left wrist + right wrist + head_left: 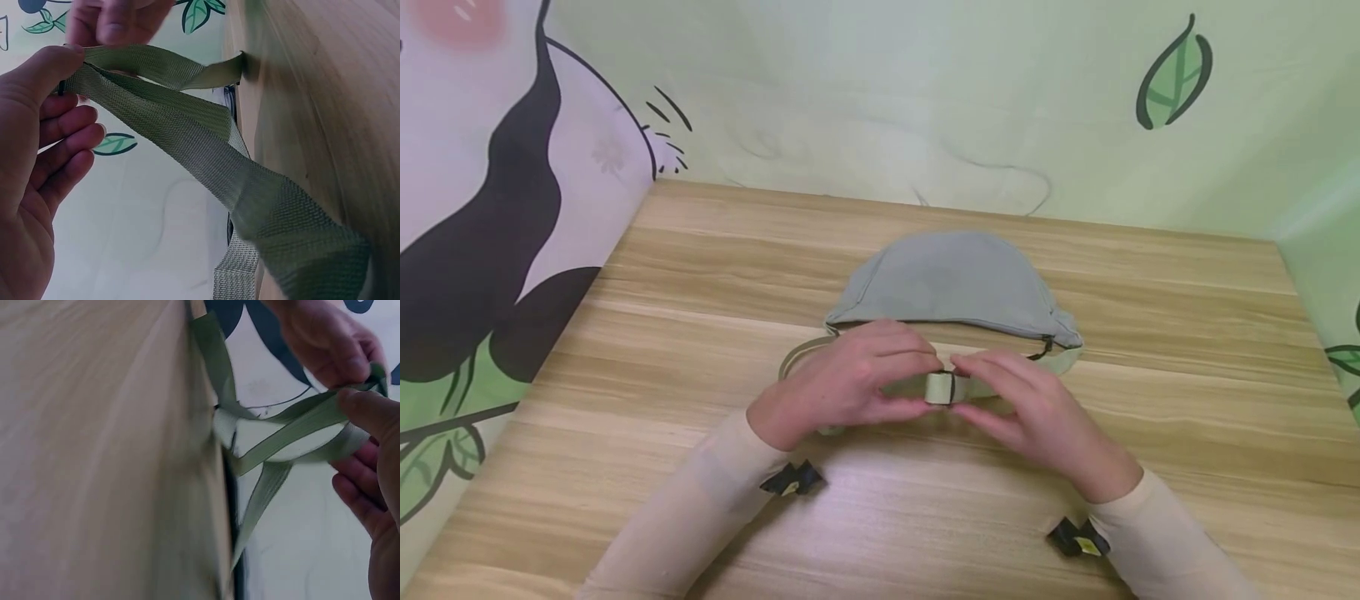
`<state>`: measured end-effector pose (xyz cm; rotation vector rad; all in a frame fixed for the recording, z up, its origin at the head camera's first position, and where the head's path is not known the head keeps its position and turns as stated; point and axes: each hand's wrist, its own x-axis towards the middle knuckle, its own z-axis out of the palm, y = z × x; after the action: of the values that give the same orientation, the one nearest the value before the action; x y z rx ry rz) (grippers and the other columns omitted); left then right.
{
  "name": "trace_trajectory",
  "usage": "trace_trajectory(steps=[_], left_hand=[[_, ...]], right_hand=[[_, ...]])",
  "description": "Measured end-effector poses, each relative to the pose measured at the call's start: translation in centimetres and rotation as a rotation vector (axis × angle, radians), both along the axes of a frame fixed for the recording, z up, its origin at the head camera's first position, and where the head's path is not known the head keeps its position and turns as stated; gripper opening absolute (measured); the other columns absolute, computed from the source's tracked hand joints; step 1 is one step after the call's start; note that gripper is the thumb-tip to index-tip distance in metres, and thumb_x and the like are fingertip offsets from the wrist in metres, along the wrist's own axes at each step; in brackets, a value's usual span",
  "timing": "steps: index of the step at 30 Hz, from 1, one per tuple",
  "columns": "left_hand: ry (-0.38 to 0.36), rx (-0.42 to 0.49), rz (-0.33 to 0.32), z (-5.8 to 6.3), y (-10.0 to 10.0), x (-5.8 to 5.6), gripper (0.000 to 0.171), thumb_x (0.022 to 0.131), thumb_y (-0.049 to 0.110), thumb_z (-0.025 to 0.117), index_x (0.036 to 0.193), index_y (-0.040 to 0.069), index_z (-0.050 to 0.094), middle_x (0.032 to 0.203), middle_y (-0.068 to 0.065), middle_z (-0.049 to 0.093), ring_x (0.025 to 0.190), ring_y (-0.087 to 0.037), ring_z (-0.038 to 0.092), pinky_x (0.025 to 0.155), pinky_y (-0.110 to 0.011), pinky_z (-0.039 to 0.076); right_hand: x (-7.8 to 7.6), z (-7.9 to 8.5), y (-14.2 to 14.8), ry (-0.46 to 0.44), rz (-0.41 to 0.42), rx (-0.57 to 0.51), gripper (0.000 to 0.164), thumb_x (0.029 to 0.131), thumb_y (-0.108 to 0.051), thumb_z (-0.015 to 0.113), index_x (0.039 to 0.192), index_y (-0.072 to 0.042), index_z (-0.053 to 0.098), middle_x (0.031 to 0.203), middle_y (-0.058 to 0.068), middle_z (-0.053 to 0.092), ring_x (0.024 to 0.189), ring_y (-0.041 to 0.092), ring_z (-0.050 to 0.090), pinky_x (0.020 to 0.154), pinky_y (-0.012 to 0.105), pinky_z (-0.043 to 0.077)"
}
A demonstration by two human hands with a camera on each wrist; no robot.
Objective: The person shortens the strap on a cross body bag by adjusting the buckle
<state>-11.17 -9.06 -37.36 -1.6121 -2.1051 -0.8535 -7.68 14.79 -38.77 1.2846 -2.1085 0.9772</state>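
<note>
A grey-blue waist bag point(955, 279) lies on the wooden table with its zip edge towards me. In front of it my left hand point(857, 375) and right hand point(1037, 408) meet at a folded loop of green webbing strap point(937, 388). A thin black slider point(953, 388) shows at the loop. My left thumb and fingers pinch the strap point(169, 125) by the slider's dark edge in the left wrist view. The right thumb presses the strap point(306, 425) against the fingers in the right wrist view. From both hands the strap's lengths hang down, twisted, towards the table.
The wooden table point(625, 433) meets a pale green printed wall point(865, 100) at the back and a panda-printed wall point(587, 125) at the left. A dark zip pull point(1048, 343) hangs at the bag's right corner. Each sleeve carries a small black wrist piece point(793, 478).
</note>
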Motion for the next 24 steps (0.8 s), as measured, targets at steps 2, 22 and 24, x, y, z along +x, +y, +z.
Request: trace_trajectory(steps=[2, 22, 24], left_hand=[[0.005, 0.011, -0.004, 0.0, -0.1, 0.0, 0.026, 0.086, 0.03, 0.07, 0.102, 0.009, 0.068, 0.1, 0.002, 0.068, 0.095, -0.008, 0.06, 0.09, -0.021, 0.047], [-0.009, -0.007, -0.021, -0.6, -0.8, -0.3, 0.027, 0.084, 0.028, 0.072, 0.1, 0.008, 0.067, 0.099, 0.001, 0.067, 0.096, -0.011, 0.06, 0.091, -0.023, 0.048], [-0.022, -0.024, -0.018, -0.7, -0.8, -0.2, 0.027, 0.084, 0.028, 0.072, 0.101, 0.008, 0.067, 0.1, 0.001, 0.067, 0.097, -0.011, 0.06, 0.093, -0.022, 0.046]], right_hand=[[-0.1, -0.4, 0.2, -0.037, -0.016, 0.016, 0.04, 0.088, -0.027, 0.068, 0.115, 0.003, 0.063, 0.109, 0.011, 0.066, 0.098, 0.023, 0.065, 0.094, 0.023, 0.049], [0.1, -0.5, 0.4, 0.028, 0.012, -0.035, 0.031, 0.085, -0.024, 0.071, 0.103, 0.002, 0.067, 0.098, 0.009, 0.067, 0.088, 0.022, 0.065, 0.087, 0.024, 0.052], [0.2, -0.1, 0.1, 0.06, 0.002, -0.022, 0.031, 0.085, -0.023, 0.072, 0.103, 0.002, 0.068, 0.097, 0.009, 0.067, 0.087, 0.022, 0.065, 0.086, 0.024, 0.053]])
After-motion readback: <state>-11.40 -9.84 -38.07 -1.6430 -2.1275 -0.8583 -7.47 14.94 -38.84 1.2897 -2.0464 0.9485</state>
